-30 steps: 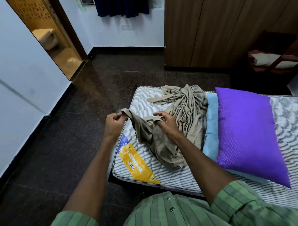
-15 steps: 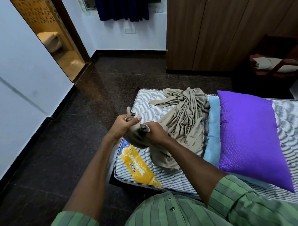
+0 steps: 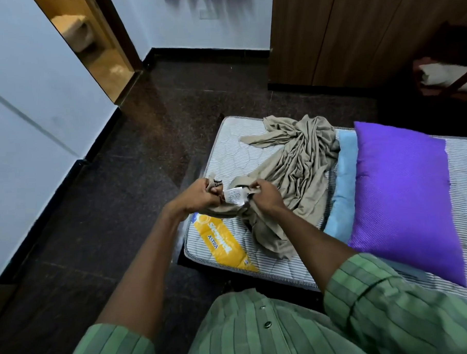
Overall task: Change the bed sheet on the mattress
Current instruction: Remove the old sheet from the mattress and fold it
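Observation:
A crumpled beige bed sheet lies heaped on the bare striped mattress, near its left end. My left hand grips a bunched edge of the sheet above the mattress's left side. Close beside it, my right hand pinches the same edge, where a white care label shows between the two hands. A yellow brand label is on the mattress below my hands.
A purple pillow lies on a light blue pillow on the mattress to the right. Dark floor spreads left of the bed. A wooden wardrobe stands behind, a doorway opens at the upper left, a chair at the far right.
My hands, spread apart along the sheet edge a second ago, have come close together. The white care label is now turned out between them. The view has tilted down.

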### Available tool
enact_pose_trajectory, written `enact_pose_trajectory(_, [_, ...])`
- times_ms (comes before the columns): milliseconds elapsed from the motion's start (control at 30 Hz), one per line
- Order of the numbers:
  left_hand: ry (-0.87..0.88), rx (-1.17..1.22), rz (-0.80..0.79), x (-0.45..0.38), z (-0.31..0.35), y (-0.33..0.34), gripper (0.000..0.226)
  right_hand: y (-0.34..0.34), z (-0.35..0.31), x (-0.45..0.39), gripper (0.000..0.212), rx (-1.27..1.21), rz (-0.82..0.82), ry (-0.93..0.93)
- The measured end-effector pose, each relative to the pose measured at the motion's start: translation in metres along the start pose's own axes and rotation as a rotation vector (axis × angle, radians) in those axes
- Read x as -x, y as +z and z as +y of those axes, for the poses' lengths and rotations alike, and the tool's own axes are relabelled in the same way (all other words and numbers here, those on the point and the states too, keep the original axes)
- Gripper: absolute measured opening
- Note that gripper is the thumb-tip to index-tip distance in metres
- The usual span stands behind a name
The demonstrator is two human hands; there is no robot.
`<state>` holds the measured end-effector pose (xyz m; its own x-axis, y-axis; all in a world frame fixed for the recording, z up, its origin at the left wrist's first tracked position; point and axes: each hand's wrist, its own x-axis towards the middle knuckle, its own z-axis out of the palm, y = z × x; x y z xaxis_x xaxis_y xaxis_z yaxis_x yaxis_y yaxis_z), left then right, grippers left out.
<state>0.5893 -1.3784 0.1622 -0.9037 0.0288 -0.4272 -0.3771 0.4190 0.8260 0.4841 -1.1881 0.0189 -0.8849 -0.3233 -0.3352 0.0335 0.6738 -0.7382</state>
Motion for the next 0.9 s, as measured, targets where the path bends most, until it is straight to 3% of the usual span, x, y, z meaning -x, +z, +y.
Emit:
enact_pose_trajectory(267, [-0.261, 0.149, 0.172, -0.024, -0.009, -0.004, 0.042, 0.042, 0.003, -0.062, 0.055, 0.230, -0.048, -0.019])
enact_pose_trajectory(467, [-0.300, 0.241, 0.095, -0.028, -0.025, -0.023, 0.042, 0.076, 0.007, -0.120, 0.075, 0.205, -0.095, -0.007])
enact_pose_trajectory(567, [-0.299, 0.253, 0.090, -0.029, -0.029, -0.035, 0.043, 0.092, 0.018, -0.150, 0.067, 0.232, -0.105, 0.131])
enact_pose_trajectory(633, [-0.318, 0.220, 0.119, -0.034, -0.034, -0.043, 0.043, 0.095, 0.021, -0.159, 0.045, 0.186, -0.067, 0.159])
enact_pose_trajectory(700, [-0.334, 0.083, 0.150, -0.045, -0.043, -0.050, 0.038, 0.095, 0.027, -0.154, 0.020, 0.077, 0.100, 0.165])
enact_pose_trajectory(800, [-0.361, -0.393, 0.210, -0.058, -0.059, -0.062, 0.022, 0.091, 0.054, -0.127, 0.025, 0.037, 0.282, 0.109])
enact_pose_trajectory(833, [-0.396, -0.526, 0.240, -0.060, -0.064, -0.064, 0.023, 0.088, 0.072, -0.114, 0.023, 0.097, 0.213, 0.126])
enact_pose_trajectory(900, [-0.449, -0.662, 0.305, -0.063, -0.069, -0.070, 0.028, 0.070, 0.102, -0.084, 0.017, 0.235, -0.161, 0.143])
